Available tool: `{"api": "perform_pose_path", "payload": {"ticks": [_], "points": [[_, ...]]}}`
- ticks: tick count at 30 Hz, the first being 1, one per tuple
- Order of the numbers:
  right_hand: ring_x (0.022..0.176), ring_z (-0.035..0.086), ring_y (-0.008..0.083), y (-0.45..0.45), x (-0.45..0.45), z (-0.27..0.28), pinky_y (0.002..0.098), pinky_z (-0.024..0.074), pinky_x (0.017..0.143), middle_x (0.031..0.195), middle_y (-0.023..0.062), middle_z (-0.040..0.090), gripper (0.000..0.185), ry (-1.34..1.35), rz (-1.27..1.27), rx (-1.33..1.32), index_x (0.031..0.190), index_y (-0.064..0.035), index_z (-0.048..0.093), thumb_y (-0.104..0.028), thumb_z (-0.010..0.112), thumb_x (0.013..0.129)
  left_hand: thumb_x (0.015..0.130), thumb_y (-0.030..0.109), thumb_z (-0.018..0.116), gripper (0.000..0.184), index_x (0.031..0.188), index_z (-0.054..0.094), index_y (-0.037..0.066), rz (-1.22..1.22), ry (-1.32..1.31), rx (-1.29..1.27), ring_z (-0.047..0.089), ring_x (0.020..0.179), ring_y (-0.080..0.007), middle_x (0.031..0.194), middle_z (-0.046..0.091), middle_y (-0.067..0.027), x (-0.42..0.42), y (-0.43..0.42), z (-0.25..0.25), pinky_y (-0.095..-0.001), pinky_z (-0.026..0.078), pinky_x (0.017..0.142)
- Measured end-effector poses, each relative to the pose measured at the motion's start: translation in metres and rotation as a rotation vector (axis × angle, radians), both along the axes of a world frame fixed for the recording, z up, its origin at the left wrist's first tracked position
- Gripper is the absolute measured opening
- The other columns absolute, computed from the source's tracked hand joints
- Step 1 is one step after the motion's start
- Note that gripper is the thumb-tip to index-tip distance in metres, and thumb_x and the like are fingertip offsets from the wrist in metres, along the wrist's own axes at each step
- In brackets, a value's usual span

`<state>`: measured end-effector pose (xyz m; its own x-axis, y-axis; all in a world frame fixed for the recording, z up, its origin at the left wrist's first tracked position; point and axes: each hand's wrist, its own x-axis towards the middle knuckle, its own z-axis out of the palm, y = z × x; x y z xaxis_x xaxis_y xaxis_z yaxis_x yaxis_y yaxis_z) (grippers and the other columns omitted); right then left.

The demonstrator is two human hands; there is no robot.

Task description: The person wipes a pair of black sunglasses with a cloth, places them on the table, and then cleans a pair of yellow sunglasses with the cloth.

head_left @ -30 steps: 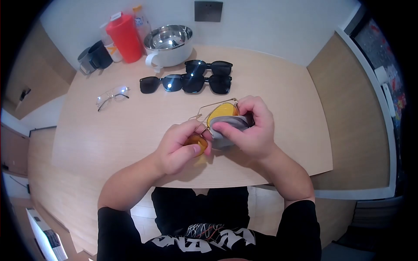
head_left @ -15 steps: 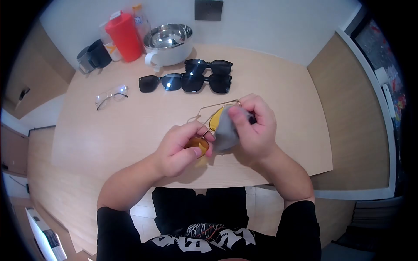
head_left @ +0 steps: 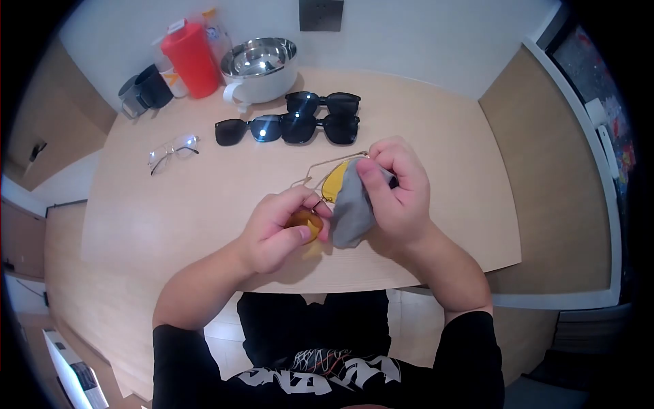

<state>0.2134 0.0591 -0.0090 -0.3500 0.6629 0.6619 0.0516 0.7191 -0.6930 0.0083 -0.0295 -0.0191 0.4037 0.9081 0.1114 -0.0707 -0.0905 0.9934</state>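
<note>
Yellow lenses, a thin gold-coloured metal frame: these rounded tinted glasses (head_left: 332, 184) are right between the two hands, one lens in each grip! The bare left hand (head_left: 278, 230) has the near lens pinched, thumb flat across its face, fingers curled behind. Over to the bare right hand (head_left: 400, 187), clasping a soft grey cloth (head_left: 351, 213) against the other lens, thumb pressing on top, a yellow sliver showing beside it. The cloth drapes from that thumb down towards the left fingertips, and the gold temples reach out beyond both hands, over the pale wood-look table (head_left: 456, 150).

Just past the grip, three pairs of glossy black sunglasses (head_left: 298, 129) cluster together. Left of them, well out from the left hand, clear glasses with thin metal rims (head_left: 174, 150). Farther still, a white handled bowl with a shiny steel lining (head_left: 276, 87), then a tall red plastic tumbler (head_left: 193, 63), and beyond the left hand at the table's far corner, a dark mug (head_left: 155, 87).
</note>
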Motion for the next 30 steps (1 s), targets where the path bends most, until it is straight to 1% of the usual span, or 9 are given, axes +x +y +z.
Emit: {"api": "perform_pose_path", "payload": {"ticks": [3, 5, 11, 19, 21, 22, 25, 28, 30], "points": [[0.071, 0.047, 0.0171, -0.008, -0.001, 0.01, 0.0275, 0.0404, 0.063, 0.08, 0.0074, 0.048, 0.026, -0.071, -0.014, 0.03, 0.078, -0.0035, 0.047, -0.012, 0.072, 0.08, 0.067, 0.005, 0.043, 0.038, 0.104, 0.048, -0.001, 0.033, 0.004, -0.028, 0.058, 0.086, -0.0217, 0.098, 0.053, -0.0124, -0.001, -0.002, 0.0, -0.0327, 0.046, 0.081], [0.071, 0.047, 0.0162, -0.011, -0.003, 0.012, 0.0274, 0.0404, 0.063, 0.081, 0.0075, 0.048, 0.024, -0.062, -0.02, 0.016, 0.079, -0.0032, 0.048, -0.011, 0.071, 0.081, 0.066, 0.005, 0.043, 0.039, 0.104, 0.049, -0.002, 0.054, -0.007, -0.034, 0.058, 0.086, -0.0217, 0.098, 0.054, -0.0127, 0.0, -0.002, -0.001, -0.0326, 0.046, 0.081], [0.07, 0.047, 0.0141, -0.001, -0.002, -0.007, 0.0269, 0.0406, 0.061, 0.081, 0.0066, 0.049, 0.03, 0.094, 0.05, -0.176, 0.081, -0.003, 0.051, -0.015, 0.078, 0.074, 0.067, 0.005, 0.042, 0.04, 0.106, 0.047, -0.001, 0.01, 0.011, -0.003, 0.058, 0.087, -0.0211, 0.099, 0.054, -0.0125, -0.002, 0.001, 0.001, -0.0325, 0.046, 0.082], [0.069, 0.05, 0.0157, -0.013, -0.005, 0.01, 0.0274, 0.0419, 0.061, 0.077, 0.0073, 0.052, 0.015, -0.02, 0.016, -0.046, 0.081, -0.001, 0.053, -0.01, 0.064, 0.086, 0.065, 0.003, 0.042, 0.046, 0.111, 0.047, -0.002, 0.024, -0.022, -0.014, 0.059, 0.091, -0.0213, 0.101, 0.054, -0.0123, -0.001, -0.001, 0.001, -0.0326, 0.046, 0.084], [0.07, 0.051, 0.016, -0.007, 0.001, 0.006, 0.0276, 0.0422, 0.062, 0.076, 0.0076, 0.053, 0.014, -0.053, -0.015, 0.035, 0.081, -0.0005, 0.055, -0.01, 0.063, 0.087, 0.072, 0.0, 0.045, 0.039, 0.11, 0.049, -0.003, 0.066, -0.08, -0.007, 0.06, 0.089, -0.0179, 0.097, 0.059, -0.0119, 0.006, -0.003, 0.007, -0.0289, 0.047, 0.081], [0.07, 0.05, 0.016, -0.006, 0.002, 0.006, 0.0276, 0.0422, 0.062, 0.077, 0.0077, 0.053, 0.013, -0.036, -0.019, 0.02, 0.082, -0.0003, 0.055, -0.01, 0.062, 0.088, 0.075, -0.001, 0.046, 0.036, 0.11, 0.05, -0.003, 0.086, -0.11, -0.007, 0.06, 0.088, -0.0162, 0.096, 0.061, -0.0117, 0.009, -0.004, 0.008, -0.0271, 0.047, 0.08], [0.069, 0.05, 0.0159, -0.005, 0.003, 0.005, 0.0274, 0.0421, 0.062, 0.077, 0.0074, 0.054, 0.012, 0.05, -0.048, -0.019, 0.085, 0.0003, 0.057, -0.01, 0.058, 0.091, 0.073, -0.003, 0.048, 0.039, 0.112, 0.05, -0.002, 0.118, -0.122, 0.071, 0.06, 0.089, -0.0174, 0.097, 0.06, -0.0117, 0.012, -0.008, 0.004, -0.0281, 0.047, 0.08], [0.068, 0.049, 0.0142, 0.002, 0.001, 0.0, 0.026, 0.0418, 0.063, 0.076, 0.0053, 0.054, 0.014, 0.186, -0.092, -0.03, 0.088, 0.0007, 0.058, -0.012, 0.054, 0.094, 0.074, -0.002, 0.05, 0.043, 0.118, 0.048, -0.001, 0.154, 0.076, 0.242, 0.06, 0.095, -0.0212, 0.108, 0.057, -0.0125, 0.006, -0.006, 0.009, -0.0321, 0.046, 0.089], [0.067, 0.048, 0.011, 0.008, 0.004, -0.001, 0.0239, 0.0411, 0.063, 0.075, 0.0026, 0.054, 0.017, 0.251, -0.105, -0.042, 0.088, 0.0004, 0.058, -0.014, 0.053, 0.096, 0.074, -0.003, 0.054, 0.044, 0.118, 0.049, -0.002, 0.167, 0.254, 0.408, 0.06, 0.096, -0.0211, 0.108, 0.058, -0.0131, 0.0, -0.005, 0.012, -0.0323, 0.046, 0.089]]}}
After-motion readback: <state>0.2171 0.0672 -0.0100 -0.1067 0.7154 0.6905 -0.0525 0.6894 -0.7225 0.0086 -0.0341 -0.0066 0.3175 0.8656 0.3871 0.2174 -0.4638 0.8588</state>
